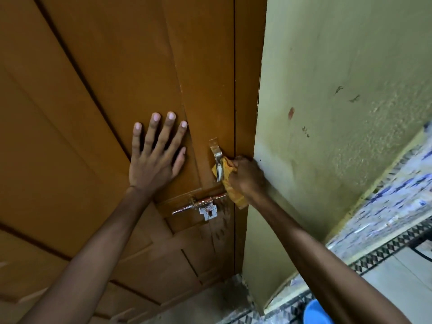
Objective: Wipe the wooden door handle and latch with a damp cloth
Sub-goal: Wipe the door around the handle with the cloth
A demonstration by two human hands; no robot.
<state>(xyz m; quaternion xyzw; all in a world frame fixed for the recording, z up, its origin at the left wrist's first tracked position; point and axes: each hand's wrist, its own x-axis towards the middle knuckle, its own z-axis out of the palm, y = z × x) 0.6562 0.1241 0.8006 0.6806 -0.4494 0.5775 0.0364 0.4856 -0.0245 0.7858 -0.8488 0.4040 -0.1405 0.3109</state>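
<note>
A brown wooden door [98, 94] fills the left of the view. Its metal pull handle [217, 157] stands upright near the door's right edge. Below it a sliding bolt latch [198, 204] lies across the door. My right hand [247, 176] is closed around a yellow cloth [230, 183] and presses it against the lower part of the handle from the right side. The cloth hangs down to the latch's right end. My left hand [156, 157] lies flat on the door, fingers spread, left of the handle.
A pale green wall [327, 113] juts out right of the door frame [245, 90]. Blue patterned tiles [397, 183] run along the wall at lower right. A blue object [315, 312] sits on the floor at the bottom right.
</note>
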